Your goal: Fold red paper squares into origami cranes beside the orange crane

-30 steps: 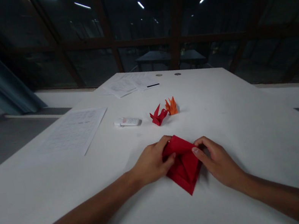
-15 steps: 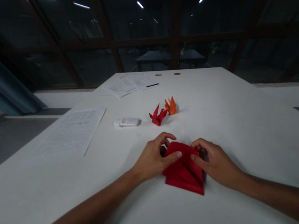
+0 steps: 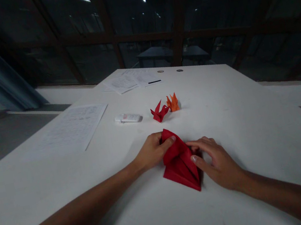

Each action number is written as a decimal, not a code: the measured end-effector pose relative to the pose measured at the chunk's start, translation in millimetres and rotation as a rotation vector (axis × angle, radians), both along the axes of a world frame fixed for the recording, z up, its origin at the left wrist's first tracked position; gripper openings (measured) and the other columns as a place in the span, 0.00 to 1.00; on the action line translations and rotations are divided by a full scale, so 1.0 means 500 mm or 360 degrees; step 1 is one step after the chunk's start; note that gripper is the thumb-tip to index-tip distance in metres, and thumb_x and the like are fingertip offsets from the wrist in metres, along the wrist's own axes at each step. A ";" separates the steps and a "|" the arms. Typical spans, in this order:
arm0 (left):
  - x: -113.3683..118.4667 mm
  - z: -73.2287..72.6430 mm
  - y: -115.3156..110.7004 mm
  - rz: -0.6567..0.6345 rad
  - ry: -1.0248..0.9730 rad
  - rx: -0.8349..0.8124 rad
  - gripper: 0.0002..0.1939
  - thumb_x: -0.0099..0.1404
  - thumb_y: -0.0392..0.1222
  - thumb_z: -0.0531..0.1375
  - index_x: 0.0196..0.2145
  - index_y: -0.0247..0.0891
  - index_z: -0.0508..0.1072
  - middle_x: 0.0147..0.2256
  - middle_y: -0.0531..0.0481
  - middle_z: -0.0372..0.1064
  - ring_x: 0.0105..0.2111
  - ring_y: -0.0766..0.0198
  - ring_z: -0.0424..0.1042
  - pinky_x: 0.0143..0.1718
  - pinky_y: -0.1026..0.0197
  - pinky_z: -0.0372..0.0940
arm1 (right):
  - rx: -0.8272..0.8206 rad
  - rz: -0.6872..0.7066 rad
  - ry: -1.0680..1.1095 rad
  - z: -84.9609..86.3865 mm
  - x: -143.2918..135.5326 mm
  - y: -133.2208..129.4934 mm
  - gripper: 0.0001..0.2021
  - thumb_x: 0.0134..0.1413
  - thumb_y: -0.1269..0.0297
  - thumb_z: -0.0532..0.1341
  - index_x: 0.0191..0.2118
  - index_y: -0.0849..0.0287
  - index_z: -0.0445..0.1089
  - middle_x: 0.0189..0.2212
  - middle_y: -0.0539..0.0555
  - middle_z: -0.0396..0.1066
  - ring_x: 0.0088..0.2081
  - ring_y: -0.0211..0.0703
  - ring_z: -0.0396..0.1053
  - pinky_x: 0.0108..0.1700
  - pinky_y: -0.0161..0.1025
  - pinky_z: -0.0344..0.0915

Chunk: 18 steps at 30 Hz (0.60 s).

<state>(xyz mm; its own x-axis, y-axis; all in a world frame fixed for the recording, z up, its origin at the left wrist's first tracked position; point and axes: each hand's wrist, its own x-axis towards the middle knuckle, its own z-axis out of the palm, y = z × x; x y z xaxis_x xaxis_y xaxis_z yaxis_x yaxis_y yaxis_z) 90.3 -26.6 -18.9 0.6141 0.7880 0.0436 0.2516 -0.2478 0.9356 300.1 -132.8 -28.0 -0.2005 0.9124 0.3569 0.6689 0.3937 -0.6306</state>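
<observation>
A partly folded sheet of red origami paper [image 3: 181, 165] is between my hands, just above or on the white table [image 3: 146, 221]. My left hand [image 3: 153, 150] pinches its upper left part, the thumb in front and the other fingers hidden behind the paper. At the paper's right edge is my right hand [image 3: 213, 161], its thumb and forefinger closed on the side fold. Beyond my hands stand a red paper crane [image 3: 160, 112] and, touching or just behind it, an orange paper crane [image 3: 173, 102].
Left of the cranes lies a white correction-tape-like or remote-like object [image 3: 128, 118]. A printed sheet [image 3: 69, 130] covers part of the table's left side. More papers [image 3: 130, 81], a black pen-like strip [image 3: 154, 81] and two round discs [image 3: 179, 70] are at the far end.
My left hand has shifted its hold to the paper's upper left corner, and the top flap now tilts up to the left. My right hand has slid slightly down the right edge.
</observation>
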 end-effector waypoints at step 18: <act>-0.001 -0.010 0.009 0.0145 0.0007 0.0144 0.12 0.63 0.39 0.58 0.45 0.37 0.70 0.23 0.60 0.60 0.23 0.69 0.58 0.25 0.67 0.53 | 0.0007 0.0271 -0.0491 0.007 -0.017 -0.019 0.18 0.66 0.59 0.59 0.59 0.52 0.70 0.55 0.57 0.72 0.55 0.55 0.64 0.58 0.57 0.56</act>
